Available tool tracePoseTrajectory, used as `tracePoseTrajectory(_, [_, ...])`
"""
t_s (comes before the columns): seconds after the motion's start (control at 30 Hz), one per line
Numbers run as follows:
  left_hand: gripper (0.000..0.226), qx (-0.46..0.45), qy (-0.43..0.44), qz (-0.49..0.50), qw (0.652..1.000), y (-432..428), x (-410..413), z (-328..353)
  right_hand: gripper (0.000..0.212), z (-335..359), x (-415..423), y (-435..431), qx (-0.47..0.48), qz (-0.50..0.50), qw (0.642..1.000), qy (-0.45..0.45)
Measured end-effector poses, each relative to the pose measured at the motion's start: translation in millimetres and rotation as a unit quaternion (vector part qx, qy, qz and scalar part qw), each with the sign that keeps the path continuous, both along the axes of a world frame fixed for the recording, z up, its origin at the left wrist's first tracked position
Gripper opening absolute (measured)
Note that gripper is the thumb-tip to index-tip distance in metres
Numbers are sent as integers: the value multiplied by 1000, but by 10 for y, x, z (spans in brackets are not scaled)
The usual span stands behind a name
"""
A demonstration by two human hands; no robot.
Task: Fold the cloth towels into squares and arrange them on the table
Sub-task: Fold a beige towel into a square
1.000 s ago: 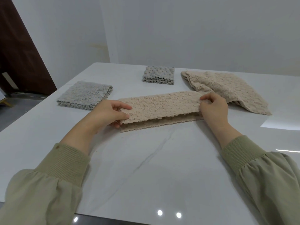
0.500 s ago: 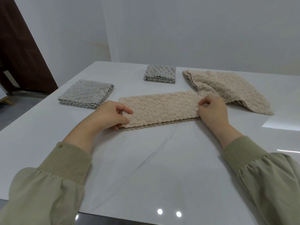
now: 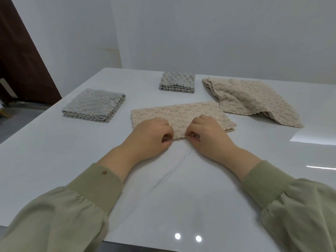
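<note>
A white marble-look table (image 3: pixel 181 197) holds four lots of towels, and the job looks roughly half done. At the far right lies the biggest, a loose heap of beige towels (image 3: pixel 254 100), rumpled and not yet folded. At the left sits a flat grey folded towel (image 3: pixel 94 104), its scalloped layers stacked evenly. In the middle, nearest the person, a beige towel strip (image 3: pixel 181 113) lies folded into a long band, so it probably needs at least one more fold across to become a square. At the far centre rests a small grey folded square (image 3: pixel 177 82), which looks finished. Both arms reach forward side by side. The left hand (image 3: pixel 151 137) and right hand (image 3: pixel 209 135) sit close together at the middle of the strip's near edge, fingers curled, each pinching that scalloped edge against the table.
</note>
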State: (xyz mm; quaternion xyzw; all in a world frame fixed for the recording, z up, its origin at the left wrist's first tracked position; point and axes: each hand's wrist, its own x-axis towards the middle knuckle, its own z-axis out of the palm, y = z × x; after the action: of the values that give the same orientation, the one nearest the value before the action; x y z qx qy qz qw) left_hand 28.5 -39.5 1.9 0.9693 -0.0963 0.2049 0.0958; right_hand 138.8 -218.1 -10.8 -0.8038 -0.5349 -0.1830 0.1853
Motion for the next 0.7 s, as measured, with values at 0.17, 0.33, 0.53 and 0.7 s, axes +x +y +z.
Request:
tracePoseTrajectory(0.17, [15,-31,5,-5,999,31,33,-52,12,35,47,-75,-23,-19,1000,-4])
tracePoseTrajectory(0.33, [10,-76,47,18,996,34,-7,-14,18,73,97,-226,4,-50,997,66])
tracePoseTrajectory(0.53, [31,-158,-38,169,972,-53,151,87,15,174,122,-299,89,-158,973,143])
tracePoseTrajectory(0.7, [36,-71,22,269,960,-139,515,48,22,175,214,203,147,-191,965,103])
